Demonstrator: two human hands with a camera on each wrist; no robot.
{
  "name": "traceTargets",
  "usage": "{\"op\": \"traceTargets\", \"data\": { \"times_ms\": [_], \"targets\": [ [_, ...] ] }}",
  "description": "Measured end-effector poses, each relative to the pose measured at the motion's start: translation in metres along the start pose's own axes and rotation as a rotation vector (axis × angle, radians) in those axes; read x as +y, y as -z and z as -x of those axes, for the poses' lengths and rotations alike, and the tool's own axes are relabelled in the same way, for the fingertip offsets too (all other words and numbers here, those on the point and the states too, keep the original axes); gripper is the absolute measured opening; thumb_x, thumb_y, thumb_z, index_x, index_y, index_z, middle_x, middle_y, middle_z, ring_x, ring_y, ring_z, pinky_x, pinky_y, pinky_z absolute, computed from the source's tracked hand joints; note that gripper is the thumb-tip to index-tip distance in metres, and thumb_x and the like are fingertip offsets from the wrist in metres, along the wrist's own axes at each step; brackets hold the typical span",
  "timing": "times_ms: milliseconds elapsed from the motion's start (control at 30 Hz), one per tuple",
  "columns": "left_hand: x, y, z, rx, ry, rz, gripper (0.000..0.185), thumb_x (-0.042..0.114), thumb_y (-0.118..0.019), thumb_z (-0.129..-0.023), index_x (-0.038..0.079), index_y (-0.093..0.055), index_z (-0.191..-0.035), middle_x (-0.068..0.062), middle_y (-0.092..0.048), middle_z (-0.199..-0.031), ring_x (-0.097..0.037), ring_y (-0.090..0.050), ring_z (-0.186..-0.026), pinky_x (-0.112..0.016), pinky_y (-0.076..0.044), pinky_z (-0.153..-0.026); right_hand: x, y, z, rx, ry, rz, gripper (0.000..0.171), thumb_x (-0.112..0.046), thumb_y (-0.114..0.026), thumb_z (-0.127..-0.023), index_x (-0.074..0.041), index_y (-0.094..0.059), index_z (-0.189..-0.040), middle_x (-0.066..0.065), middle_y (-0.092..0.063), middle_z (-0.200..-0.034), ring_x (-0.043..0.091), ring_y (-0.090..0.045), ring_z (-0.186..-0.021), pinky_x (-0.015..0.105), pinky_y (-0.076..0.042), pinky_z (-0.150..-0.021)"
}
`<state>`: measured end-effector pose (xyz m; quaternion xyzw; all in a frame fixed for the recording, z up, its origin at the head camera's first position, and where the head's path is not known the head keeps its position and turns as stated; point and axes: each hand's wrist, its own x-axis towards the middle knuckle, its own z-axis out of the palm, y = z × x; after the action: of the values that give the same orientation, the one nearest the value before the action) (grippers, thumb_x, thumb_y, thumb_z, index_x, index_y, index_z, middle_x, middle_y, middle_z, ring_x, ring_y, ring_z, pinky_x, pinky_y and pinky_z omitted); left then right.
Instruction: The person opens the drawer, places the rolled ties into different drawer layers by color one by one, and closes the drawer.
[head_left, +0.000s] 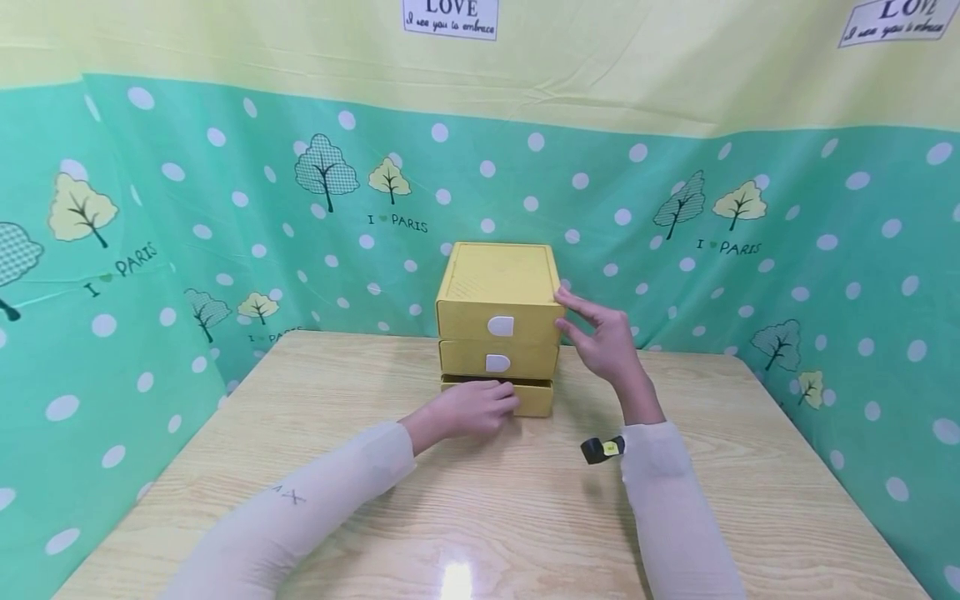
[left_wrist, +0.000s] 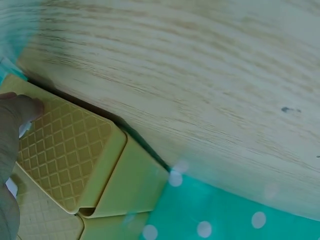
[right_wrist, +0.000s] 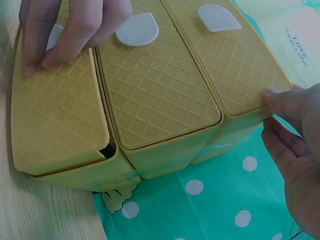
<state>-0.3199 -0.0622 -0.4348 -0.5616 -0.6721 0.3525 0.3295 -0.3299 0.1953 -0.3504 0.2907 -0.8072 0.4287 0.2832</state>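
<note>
A yellow three-drawer cabinet (head_left: 501, 271) stands at the back of the table, with a waffle pattern on its drawer fronts and white tab handles. Its bottom drawer (head_left: 534, 400) sticks out a little, showing a dark gap along its top. My left hand (head_left: 476, 408) holds that drawer at its handle, fingers bent over the front; in the right wrist view they partly cover the white tab (right_wrist: 55, 37). At the cabinet's upper right corner, my right hand (head_left: 606, 342) grips the edge, thumb on the top drawer's front (right_wrist: 240, 75) and fingers around the side. Both upper drawers sit closed.
A light wood table (head_left: 480, 500) lies under the cabinet. Behind and beside it hangs a green and yellow curtain (head_left: 487, 192) with white dots and trees. A black strap piece (head_left: 602, 450) with a yellow label sits by the right sleeve cuff.
</note>
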Motion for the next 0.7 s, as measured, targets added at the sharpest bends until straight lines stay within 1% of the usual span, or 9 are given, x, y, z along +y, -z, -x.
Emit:
{"op": "traceTargets", "data": {
  "times_ms": [133,267,500,700],
  "targets": [
    [-0.0009,-0.0034,-0.0005,-0.006,0.002,-0.008,0.020,0.010,-0.062,-0.096,0.024,-0.075,-0.093,0.004,-0.059,-0.107,-0.018,-0.051,-0.101,-0.024,-0.049,-0.081,0.0003,-0.0001,-0.0004,0.001,0.011,0.000,0.044,-0.004,-0.075,-0.092,-0.007,-0.067,-0.134,0.007,-0.058,-0.144,0.021,-0.054,-0.135,0.033,-0.047,-0.109],
    [-0.0022,-0.0052,-0.0014,-0.017,0.002,-0.008,0.019,0.013,-0.063,-0.098,0.025,-0.075,-0.090,0.005,-0.058,-0.107,-0.018,-0.051,-0.101,-0.025,-0.049,-0.082,0.0006,0.0001,-0.0011,0.006,0.017,-0.002,0.043,-0.003,-0.076,-0.091,-0.006,-0.067,-0.134,0.008,-0.059,-0.142,0.022,-0.055,-0.134,0.032,-0.048,-0.109],
    [-0.0045,-0.0044,-0.0031,-0.039,0.002,-0.010,0.019,0.015,-0.065,-0.098,0.025,-0.076,-0.088,0.005,-0.058,-0.108,-0.018,-0.051,-0.103,-0.026,-0.049,-0.086,-0.0003,0.0000,-0.0001,0.004,0.008,0.011,0.043,-0.005,-0.076,-0.092,-0.007,-0.067,-0.134,0.007,-0.058,-0.143,0.021,-0.055,-0.135,0.035,-0.048,-0.109],
    [-0.0067,-0.0048,-0.0041,-0.050,0.008,-0.012,0.019,0.014,-0.063,-0.098,0.025,-0.076,-0.089,0.004,-0.060,-0.109,-0.018,-0.052,-0.101,-0.026,-0.049,-0.088,-0.0022,-0.0003,-0.0001,0.014,0.000,-0.018,0.043,-0.004,-0.076,-0.091,-0.005,-0.068,-0.133,0.009,-0.059,-0.142,0.025,-0.055,-0.134,0.037,-0.047,-0.109]
  ]
}}
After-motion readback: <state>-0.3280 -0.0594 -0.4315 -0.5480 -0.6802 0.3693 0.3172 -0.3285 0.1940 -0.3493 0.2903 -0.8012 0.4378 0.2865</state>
